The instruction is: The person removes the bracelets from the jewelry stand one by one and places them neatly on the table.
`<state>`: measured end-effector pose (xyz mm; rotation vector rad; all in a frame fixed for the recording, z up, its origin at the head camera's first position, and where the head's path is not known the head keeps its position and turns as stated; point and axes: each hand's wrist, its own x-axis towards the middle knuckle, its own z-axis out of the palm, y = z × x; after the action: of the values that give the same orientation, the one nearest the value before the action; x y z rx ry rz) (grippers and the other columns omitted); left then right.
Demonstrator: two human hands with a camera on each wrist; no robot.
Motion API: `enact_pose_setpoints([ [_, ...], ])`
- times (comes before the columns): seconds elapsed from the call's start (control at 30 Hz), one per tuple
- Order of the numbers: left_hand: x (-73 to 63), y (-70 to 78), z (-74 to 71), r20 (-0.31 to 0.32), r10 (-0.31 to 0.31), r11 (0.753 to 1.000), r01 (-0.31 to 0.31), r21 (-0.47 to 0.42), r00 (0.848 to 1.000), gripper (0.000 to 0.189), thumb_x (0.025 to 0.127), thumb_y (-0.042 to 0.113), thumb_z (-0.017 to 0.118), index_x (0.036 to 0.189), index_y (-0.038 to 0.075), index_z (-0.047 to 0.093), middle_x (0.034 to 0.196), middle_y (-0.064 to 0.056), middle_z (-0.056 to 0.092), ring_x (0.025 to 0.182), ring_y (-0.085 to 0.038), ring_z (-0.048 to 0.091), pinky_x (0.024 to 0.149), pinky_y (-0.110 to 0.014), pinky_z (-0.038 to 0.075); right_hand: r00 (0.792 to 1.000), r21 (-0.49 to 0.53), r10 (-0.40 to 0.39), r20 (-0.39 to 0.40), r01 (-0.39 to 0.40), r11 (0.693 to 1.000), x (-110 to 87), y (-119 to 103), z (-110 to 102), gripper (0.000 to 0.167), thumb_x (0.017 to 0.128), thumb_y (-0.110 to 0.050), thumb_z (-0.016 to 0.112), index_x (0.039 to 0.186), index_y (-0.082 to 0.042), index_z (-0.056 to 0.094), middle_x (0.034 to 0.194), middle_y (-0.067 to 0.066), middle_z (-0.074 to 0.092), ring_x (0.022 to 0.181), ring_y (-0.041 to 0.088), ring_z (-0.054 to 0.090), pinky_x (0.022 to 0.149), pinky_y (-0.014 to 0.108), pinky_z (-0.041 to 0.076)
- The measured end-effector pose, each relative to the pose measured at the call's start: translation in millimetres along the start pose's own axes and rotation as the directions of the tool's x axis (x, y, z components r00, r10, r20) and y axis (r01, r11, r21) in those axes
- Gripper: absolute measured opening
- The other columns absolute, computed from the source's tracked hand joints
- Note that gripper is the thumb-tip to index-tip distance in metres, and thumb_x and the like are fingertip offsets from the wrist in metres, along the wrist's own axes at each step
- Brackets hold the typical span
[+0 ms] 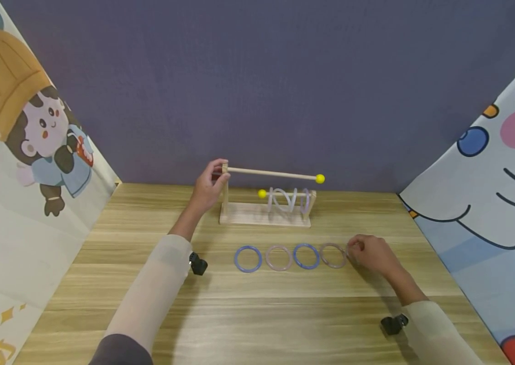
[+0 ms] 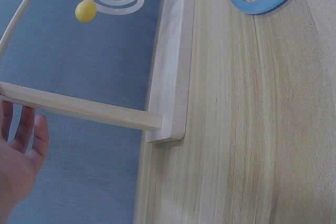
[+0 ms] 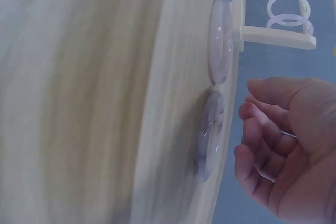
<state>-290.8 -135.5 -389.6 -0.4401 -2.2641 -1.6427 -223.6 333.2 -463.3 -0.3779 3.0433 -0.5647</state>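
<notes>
A wooden ring stand has two rods with yellow ball ends. My left hand holds the top of its left post between thumb and fingers; the left wrist view shows several fingers beside the post. White and pale purple rings hang on the lower rod. My right hand, fingers loosely curled with nothing between them, hovers at the right end of a row of rings. Beneath it, a marbled ring lies on the table, mostly hidden in the head view.
Along the row on the wooden table lie a blue ring, a pale pink ring, another blue ring and a brownish ring. A dark partition stands behind the stand, with cartoon-printed panels at both sides.
</notes>
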Motion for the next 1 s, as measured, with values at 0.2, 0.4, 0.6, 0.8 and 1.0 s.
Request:
enact_pose_setpoints([
  [0.2,-0.2,1.4,0.7,-0.002,-0.001,1.0,0.001,-0.003,1.0,0.04,0.104,0.01,0.056,0.142,-0.002,0.048,0.125,-0.034,0.059,0.111,-0.05,0.059,0.1,-0.059,0.049,1.0,0.067,-0.009,-0.011,0.01,0.998,6.8,-8,0,0.024,0.097,-0.021,0.067,0.111,-0.004,0.074,0.087,0.006,0.076,0.068,0.012,0.063,0.06,0.03,0.05],
  [0.4,0.6,-1.4,0.3,0.004,-0.023,1.0,0.023,0.0,1.0,0.041,0.105,0.012,0.057,0.143,0.001,0.048,0.128,-0.033,0.058,0.113,-0.049,0.059,0.099,-0.056,0.05,1.0,0.106,0.008,-0.022,-0.006,0.994,15.5,-22,-2,0.026,0.099,-0.021,0.066,0.117,-0.003,0.072,0.089,0.006,0.075,0.073,0.015,0.065,0.063,0.033,0.052],
  [0.6,0.7,-1.0,1.2,0.001,-0.035,0.999,0.035,0.008,0.999,0.041,0.105,0.013,0.057,0.143,0.001,0.048,0.129,-0.033,0.058,0.114,-0.05,0.058,0.1,-0.057,0.049,0.998,0.144,-0.016,-0.064,0.025,0.989,25.5,-38,-3,0.027,0.098,-0.019,0.066,0.119,-0.002,0.071,0.095,0.011,0.076,0.085,0.027,0.071,0.067,0.036,0.056],
  [0.8,0.3,-0.4,1.3,-0.003,-0.022,1.0,0.022,-0.001,1.0,0.041,0.105,0.012,0.057,0.143,0.0,0.048,0.128,-0.034,0.058,0.113,-0.051,0.058,0.1,-0.057,0.049,0.995,0.212,-0.018,-0.097,0.038,0.976,32.9,-58,3,0.029,0.099,-0.021,0.065,0.121,-0.003,0.071,0.097,0.01,0.075,0.087,0.026,0.071,0.073,0.038,0.057],
  [1.0,-0.3,0.8,1.3,-0.007,-0.008,1.0,0.008,-0.016,1.0,0.041,0.104,0.01,0.057,0.142,-0.001,0.048,0.126,-0.035,0.058,0.11,-0.052,0.058,0.098,-0.057,0.049,0.988,0.286,-0.007,-0.152,0.051,0.957,42.5,-83,9,0.03,0.098,-0.021,0.064,0.121,-0.003,0.071,0.101,0.012,0.074,0.088,0.025,0.069,0.076,0.036,0.056],
])
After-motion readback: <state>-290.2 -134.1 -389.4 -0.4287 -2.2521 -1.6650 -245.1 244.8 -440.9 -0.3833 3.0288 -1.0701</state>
